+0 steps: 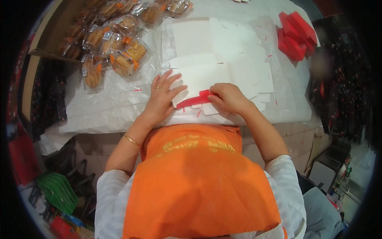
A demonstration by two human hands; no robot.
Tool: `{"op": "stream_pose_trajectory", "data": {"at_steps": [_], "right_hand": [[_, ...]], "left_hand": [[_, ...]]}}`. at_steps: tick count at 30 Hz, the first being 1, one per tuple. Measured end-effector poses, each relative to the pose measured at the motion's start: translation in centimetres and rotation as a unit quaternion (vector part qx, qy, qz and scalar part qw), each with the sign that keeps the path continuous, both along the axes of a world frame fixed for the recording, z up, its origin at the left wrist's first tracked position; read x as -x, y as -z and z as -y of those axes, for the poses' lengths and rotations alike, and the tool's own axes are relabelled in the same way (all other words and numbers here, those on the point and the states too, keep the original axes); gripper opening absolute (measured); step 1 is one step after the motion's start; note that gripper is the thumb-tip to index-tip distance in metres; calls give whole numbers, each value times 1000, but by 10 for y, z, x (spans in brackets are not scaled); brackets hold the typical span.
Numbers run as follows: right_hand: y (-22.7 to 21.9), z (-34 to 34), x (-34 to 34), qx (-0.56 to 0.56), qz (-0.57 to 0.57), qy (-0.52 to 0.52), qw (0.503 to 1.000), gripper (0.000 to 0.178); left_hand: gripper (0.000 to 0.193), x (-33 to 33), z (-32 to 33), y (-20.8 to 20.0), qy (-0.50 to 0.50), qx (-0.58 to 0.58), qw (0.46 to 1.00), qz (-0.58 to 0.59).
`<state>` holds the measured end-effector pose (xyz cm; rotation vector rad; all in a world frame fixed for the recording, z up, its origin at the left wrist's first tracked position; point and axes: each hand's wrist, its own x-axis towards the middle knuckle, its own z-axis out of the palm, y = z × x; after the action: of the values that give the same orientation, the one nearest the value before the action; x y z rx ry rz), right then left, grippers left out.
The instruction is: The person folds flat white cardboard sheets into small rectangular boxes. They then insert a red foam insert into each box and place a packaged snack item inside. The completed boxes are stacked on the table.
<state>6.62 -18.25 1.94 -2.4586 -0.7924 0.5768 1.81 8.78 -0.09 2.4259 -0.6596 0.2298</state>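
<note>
A flat white card box blank (201, 79) lies on the table in front of me, over more white blanks (250, 75). Along its near edge runs a red flap (193, 101), its coloured side showing. My right hand (227, 97) is closed in a pinch on the right end of this flap. At the left end, my left hand (162, 97) has its fingers spread over the blank's left edge, with the thumb low by the flap. Whether the left fingertips press on the card is hard to tell.
Clear packs of baked pastries (115, 44) crowd the far left beside a brown cardboard box (49, 36). Several folded red boxes (296, 36) are heaped at the far right. Small red scraps dot the white table cover (107, 107). A green crate (57, 192) stands low at left.
</note>
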Motion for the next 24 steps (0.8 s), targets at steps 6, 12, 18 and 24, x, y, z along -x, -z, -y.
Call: {"op": "stream_pose_trajectory", "data": {"at_steps": [6,12,18,24], "right_hand": [[3,0,24,-82,55,-6,995,12],[14,-12,46,-86,198,-56,975,32],[16,-28,62,-36,224,-67,972,41],[17,-39,62,-50,184,-70,979,42]], "left_hand": [[53,10,1,28,-217,353,889,-196],[53,1,25,25,-219,149,952,-152],[51,-10,35,10,-221,42,953,-205],[57,-9,47,-2,-239,-79,947,-198]]}}
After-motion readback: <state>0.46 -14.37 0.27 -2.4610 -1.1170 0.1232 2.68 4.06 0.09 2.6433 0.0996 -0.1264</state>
